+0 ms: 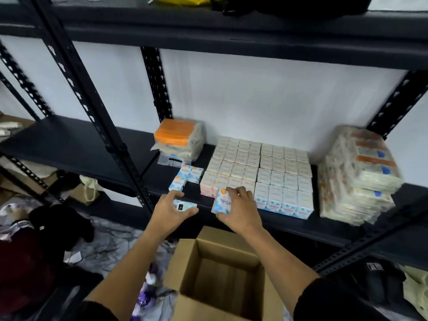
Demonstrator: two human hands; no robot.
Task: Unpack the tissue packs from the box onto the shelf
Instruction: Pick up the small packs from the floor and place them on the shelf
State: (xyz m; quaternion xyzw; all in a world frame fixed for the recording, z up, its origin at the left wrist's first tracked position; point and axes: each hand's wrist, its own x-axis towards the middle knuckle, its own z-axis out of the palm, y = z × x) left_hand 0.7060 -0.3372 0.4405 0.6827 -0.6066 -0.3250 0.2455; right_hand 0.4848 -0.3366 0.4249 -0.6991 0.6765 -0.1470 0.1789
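Observation:
My left hand (pixel 172 210) grips a small blue-and-white tissue pack (pixel 184 206) at the front edge of the dark shelf (pixel 76 144). My right hand (pixel 242 209) holds a second tissue pack (pixel 221 201) upright, just left of the block of several packs (pixel 259 172) standing in rows on the shelf. Three loose packs (pixel 185 177) lie on the shelf behind my left hand. The open cardboard box (pixel 185 256) sits below my forearms; what shows of its inside looks empty.
An orange-topped tissue bundle (pixel 179 137) stands at the shelf's back left, and a tall wrapped stack (pixel 359 174) at the right. Black perforated uprights (pixel 97 121) frame the bay. Bags and dark clothing (pixel 53 228) lie on the floor at left.

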